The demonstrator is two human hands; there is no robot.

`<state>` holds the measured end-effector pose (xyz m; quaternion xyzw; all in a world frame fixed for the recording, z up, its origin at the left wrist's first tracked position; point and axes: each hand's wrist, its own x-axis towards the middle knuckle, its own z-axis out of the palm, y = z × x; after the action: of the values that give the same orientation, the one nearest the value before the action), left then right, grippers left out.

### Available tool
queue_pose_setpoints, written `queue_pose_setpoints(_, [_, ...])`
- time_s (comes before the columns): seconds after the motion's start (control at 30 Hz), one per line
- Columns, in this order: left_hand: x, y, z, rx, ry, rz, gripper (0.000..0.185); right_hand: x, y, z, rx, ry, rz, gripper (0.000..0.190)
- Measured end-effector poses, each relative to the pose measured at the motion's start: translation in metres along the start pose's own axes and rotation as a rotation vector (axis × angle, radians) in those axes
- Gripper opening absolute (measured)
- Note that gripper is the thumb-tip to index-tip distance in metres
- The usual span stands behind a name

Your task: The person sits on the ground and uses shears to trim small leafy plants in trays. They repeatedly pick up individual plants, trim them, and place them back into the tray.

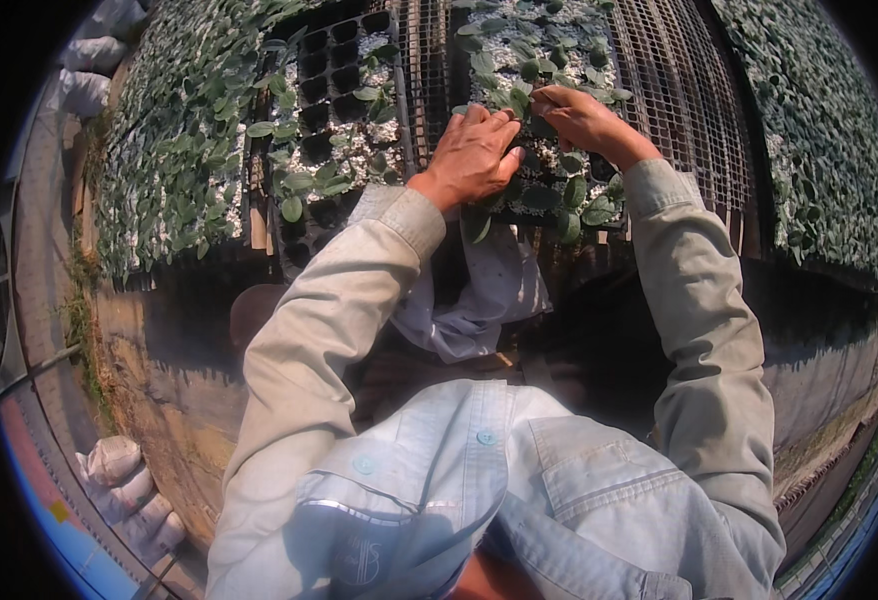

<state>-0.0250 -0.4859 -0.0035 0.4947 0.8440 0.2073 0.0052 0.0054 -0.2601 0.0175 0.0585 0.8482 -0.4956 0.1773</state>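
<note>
My left hand [476, 156] is over the near part of a black seedling tray, its fingers bent down among the leaves. To its right, my right hand [587, 121] has its thumb and fingers drawn together beside a broad-leaved seedling [519, 100]. The fingertips of both hands are partly hidden, so I cannot tell whether either grips a stem. White granules [510, 56] cover much of the tray around the green seedlings. Several larger leaves [574, 192] hang at the tray's near edge, below my right hand.
Left of my hands, another cell tray [332, 71] has several empty black cells beside planted ones. Dense seedlings [184, 157] fill the far left, more [833, 135] the right. Mesh bench top [690, 97] shows between trays. A white plastic bag [484, 300] hangs below the bench edge.
</note>
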Motion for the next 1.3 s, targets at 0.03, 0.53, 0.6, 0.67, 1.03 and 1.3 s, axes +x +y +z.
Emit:
queue_pose_setpoints(0.03, [0.0, -0.001, 0.001, 0.002, 0.016, 0.009, 0.044, 0.002, 0.002, 0.001, -0.024, -0.033, 0.036, 0.039])
queue_pose_setpoints(0.53, [-0.005, 0.018, -0.004, 0.066, 0.005, 0.042, 0.041, -0.009, 0.007, 0.001, 0.109, 0.026, -0.009, 0.025])
queue_pose_setpoints(0.6, [-0.003, 0.018, -0.003, 0.068, -0.016, 0.033, 0.041, -0.006, 0.004, 0.0, 0.09, 0.072, 0.035, 0.025])
queue_pose_setpoints(0.67, [0.001, 0.024, -0.006, 0.067, -0.013, 0.028, 0.042, -0.007, 0.01, -0.008, 0.167, 0.072, -0.064, 0.029])
queue_pose_setpoints(1.03, [-0.049, 0.042, -0.049, -0.101, 0.101, -0.051, 0.044, -0.043, -0.018, -0.036, 0.587, 0.538, -0.21, 0.04])
queue_pose_setpoints(1.3, [-0.182, 0.084, -0.087, -0.386, -0.559, -0.156, 0.049, -0.078, -0.049, -0.005, 0.767, 0.618, -0.266, 0.059])
